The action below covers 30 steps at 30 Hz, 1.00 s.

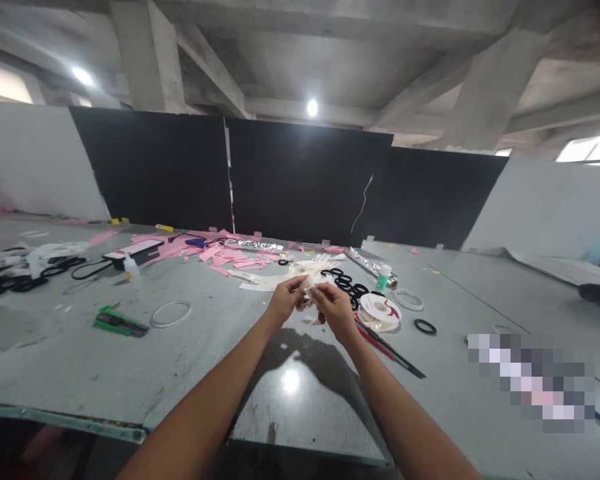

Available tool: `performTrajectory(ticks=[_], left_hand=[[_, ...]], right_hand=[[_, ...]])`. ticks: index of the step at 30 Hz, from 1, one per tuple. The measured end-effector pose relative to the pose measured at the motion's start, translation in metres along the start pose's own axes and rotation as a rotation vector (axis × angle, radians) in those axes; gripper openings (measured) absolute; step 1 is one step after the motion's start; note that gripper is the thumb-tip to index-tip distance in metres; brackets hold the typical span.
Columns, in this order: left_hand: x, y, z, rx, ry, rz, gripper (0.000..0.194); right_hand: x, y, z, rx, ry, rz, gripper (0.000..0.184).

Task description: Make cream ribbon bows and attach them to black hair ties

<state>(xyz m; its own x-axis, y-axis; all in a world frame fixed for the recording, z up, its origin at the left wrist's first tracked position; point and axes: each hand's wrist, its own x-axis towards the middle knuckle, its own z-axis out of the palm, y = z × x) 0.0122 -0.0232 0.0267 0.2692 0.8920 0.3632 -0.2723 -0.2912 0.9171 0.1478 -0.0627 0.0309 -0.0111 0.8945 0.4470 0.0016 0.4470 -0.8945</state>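
Above the middle of the table, my left hand (285, 300) and my right hand (336, 307) meet, fingers pinched. Between them is a small whitish strip (310, 283), partly covered by the fingers; its exact kind is not clear. Behind the hands lie cream paper strips (260, 279). Several black rings (347, 283) are heaped just past my right hand. Beside that heap sits a white spool of tape (380, 308) with a red mark. A red and black utility knife (387, 343) lies to the right of my right wrist.
A green utility knife (119, 323) and a white ring (171, 313) lie at left, near a small white bottle (131, 268) and a phone (134, 250). Pink scraps (230, 256) and foil (260, 246) line the back. A green-labelled bottle (383, 277) and black ring (425, 327) are right.
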Motion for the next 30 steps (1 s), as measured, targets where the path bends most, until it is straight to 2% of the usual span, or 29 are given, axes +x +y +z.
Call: performTrajectory(ticks=[3, 5, 6, 7, 9, 11, 13, 17, 20, 23, 25, 27, 30], left_hand=[[-0.001, -0.006, 0.002, 0.216, -0.047, 0.056, 0.02], [-0.003, -0.01, 0.005, 0.311, -0.083, 0.125, 0.015], [-0.004, -0.011, 0.005, 0.322, -0.096, 0.153, 0.019], [-0.005, -0.012, 0.006, 0.312, -0.105, 0.167, 0.027], [-0.008, -0.013, 0.006, 0.279, -0.117, 0.156, 0.044], [-0.01, -0.015, 0.006, 0.279, -0.117, 0.142, 0.052], [-0.01, -0.016, 0.005, 0.288, -0.113, 0.159, 0.056], [-0.009, -0.015, 0.005, 0.322, -0.12, 0.195, 0.061], [-0.011, -0.012, 0.006, 0.388, -0.078, 0.235, 0.055], [-0.013, -0.009, 0.006, 0.489, -0.058, 0.316, 0.039], [-0.012, -0.008, 0.004, 0.568, -0.078, 0.376, 0.024], [-0.011, -0.008, 0.001, 0.631, -0.085, 0.428, 0.013], [-0.008, -0.008, -0.002, 0.703, -0.049, 0.453, 0.012]], right_hand=[[-0.001, 0.001, 0.001, -0.289, 0.076, -0.255, 0.014], [-0.001, 0.003, 0.0, -0.398, 0.137, -0.351, 0.012], [0.0, 0.004, -0.001, -0.431, 0.171, -0.363, 0.012], [0.001, 0.006, -0.002, -0.441, 0.198, -0.35, 0.012], [0.004, 0.01, -0.006, -0.393, 0.184, -0.237, 0.016], [0.007, 0.016, -0.008, -0.302, 0.087, -0.067, 0.022], [0.009, 0.02, -0.009, -0.23, 0.026, 0.039, 0.027], [0.008, 0.024, -0.002, -0.119, 0.089, 0.052, 0.03], [0.007, 0.023, 0.003, -0.039, 0.228, 0.108, 0.032], [0.007, 0.024, 0.005, 0.051, 0.324, 0.16, 0.03], [0.007, 0.025, 0.004, 0.064, 0.296, 0.191, 0.027], [0.008, 0.025, 0.003, 0.046, 0.215, 0.22, 0.027], [0.007, 0.023, 0.002, 0.041, 0.089, 0.244, 0.034]])
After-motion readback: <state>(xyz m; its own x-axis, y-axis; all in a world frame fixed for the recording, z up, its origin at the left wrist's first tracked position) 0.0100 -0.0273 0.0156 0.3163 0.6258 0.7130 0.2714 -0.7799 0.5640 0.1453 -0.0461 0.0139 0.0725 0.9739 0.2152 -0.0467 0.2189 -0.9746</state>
